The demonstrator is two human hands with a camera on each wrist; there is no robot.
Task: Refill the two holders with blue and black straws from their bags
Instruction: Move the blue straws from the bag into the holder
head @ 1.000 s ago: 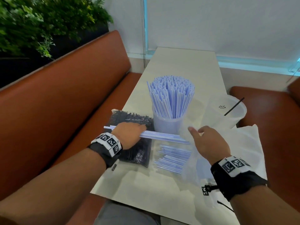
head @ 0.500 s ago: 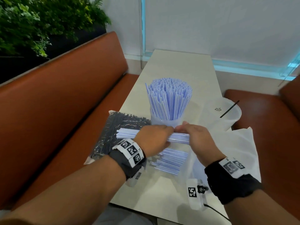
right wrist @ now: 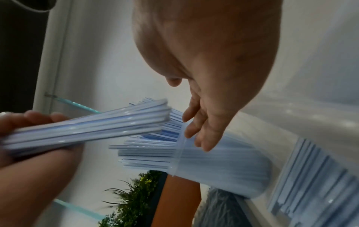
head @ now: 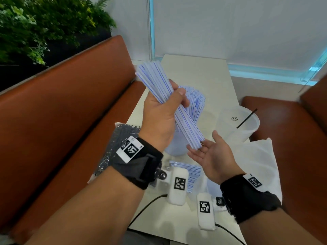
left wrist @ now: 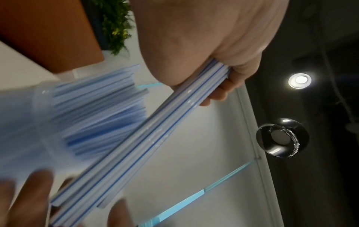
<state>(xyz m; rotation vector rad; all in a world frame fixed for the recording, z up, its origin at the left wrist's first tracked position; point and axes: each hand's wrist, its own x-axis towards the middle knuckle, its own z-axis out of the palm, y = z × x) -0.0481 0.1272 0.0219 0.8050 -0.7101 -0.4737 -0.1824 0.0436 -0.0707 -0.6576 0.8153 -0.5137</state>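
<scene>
Nearest, my right hand [head: 213, 157] lies palm up with fingers spread loose, holding nothing, just under the lower ends of a blue straw bundle [head: 169, 105]. My left hand [head: 161, 112], raised, wraps the tilted bundle mid-length. Behind stands the holder [head: 174, 147] full of blue straws on a pale table [head: 194, 68], orange benches [head: 62, 106] either side.

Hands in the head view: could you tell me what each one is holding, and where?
The left hand grips a bundle of blue straws around its middle; the right hand holds nothing.
</scene>
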